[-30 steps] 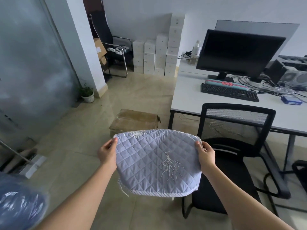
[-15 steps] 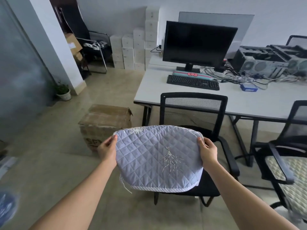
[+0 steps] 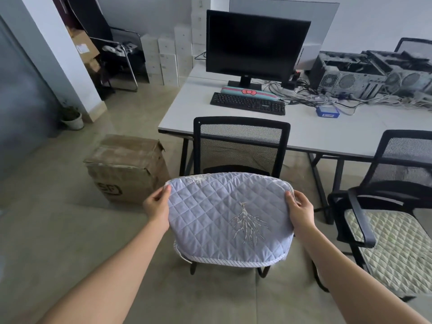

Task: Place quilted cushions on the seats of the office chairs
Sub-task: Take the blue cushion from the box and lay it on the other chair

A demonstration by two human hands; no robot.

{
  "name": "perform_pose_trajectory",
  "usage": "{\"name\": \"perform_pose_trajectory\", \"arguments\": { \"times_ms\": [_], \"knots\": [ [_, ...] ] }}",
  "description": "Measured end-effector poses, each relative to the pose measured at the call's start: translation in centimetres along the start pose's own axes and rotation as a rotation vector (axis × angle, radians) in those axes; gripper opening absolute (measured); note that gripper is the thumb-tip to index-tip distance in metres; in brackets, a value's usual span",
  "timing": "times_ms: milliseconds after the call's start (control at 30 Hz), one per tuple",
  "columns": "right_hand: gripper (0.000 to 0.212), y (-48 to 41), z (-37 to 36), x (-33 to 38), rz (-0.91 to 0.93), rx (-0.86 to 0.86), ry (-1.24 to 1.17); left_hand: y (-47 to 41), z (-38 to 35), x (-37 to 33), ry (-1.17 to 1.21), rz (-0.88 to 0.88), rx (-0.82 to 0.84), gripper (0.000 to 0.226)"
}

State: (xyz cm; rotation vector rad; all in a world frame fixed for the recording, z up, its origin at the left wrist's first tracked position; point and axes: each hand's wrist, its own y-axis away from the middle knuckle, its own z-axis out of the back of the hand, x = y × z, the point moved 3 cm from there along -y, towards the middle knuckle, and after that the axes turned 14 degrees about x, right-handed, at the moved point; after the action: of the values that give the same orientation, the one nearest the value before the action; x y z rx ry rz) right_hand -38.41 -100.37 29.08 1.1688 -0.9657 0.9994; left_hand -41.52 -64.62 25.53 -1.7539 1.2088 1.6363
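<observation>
Holding a quilted cushion [image 3: 230, 218] in the air, just over the seat of the mesh-back office chair [image 3: 240, 146] at the desk [image 3: 350, 134], probably not yet resting on it; the seat itself is hidden under the fabric, so contact cannot be told.

Judging the cushion as light and soft: thin padded cloth, keeping its flat shape only because it is being stretched a little between two sides. Sagging at the front, striped edge. Not slippery, not fragile. Best taking hold at the two side edges, as now, so it is staying spread for laying down flat.

Pinching the left edge with the left hand [image 3: 157, 206], thumb on top, other fingers curled under the cloth and out of view. Doing the same on the right edge with the right hand [image 3: 301, 210], thumb on the top surface, closed on the rim and not spread.

Already lying on the second chair [image 3: 406, 174] to the right, another cushion, beige [image 3: 395, 244].
</observation>
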Motion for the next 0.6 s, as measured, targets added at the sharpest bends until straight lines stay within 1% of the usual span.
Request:
{"name": "perform_pose_trajectory", "arguments": {
  "times_ms": [100, 267, 433, 500, 600],
  "knots": [
    [0.013, -1.0, 1.6, -0.7, -0.013, 0.037, 0.045, 0.4, -1.4, 1.7, 0.010, -0.015, -0.006, 0.016],
    [0.020, -3.5, 3.7, -3.0, -0.044, 0.088, 0.128, -0.1, -3.6, 5.6, -0.001, 0.062, -0.004, 0.019],
    [0.028, -6.9, 4.8, -6.3, -0.090, 0.112, 0.181, -1.3, -5.2, 9.7, -0.044, 0.100, -0.003, 0.011],
    [0.027, -8.3, 4.8, -7.5, -0.099, 0.128, 0.195, -2.0, -5.7, 11.3, -0.066, 0.105, -0.013, 0.004],
    [0.022, -10.4, 4.6, -9.2, -0.105, 0.149, 0.194, -3.0, -6.2, 13.5, -0.114, 0.104, -0.013, 0.007]
  ]
}}
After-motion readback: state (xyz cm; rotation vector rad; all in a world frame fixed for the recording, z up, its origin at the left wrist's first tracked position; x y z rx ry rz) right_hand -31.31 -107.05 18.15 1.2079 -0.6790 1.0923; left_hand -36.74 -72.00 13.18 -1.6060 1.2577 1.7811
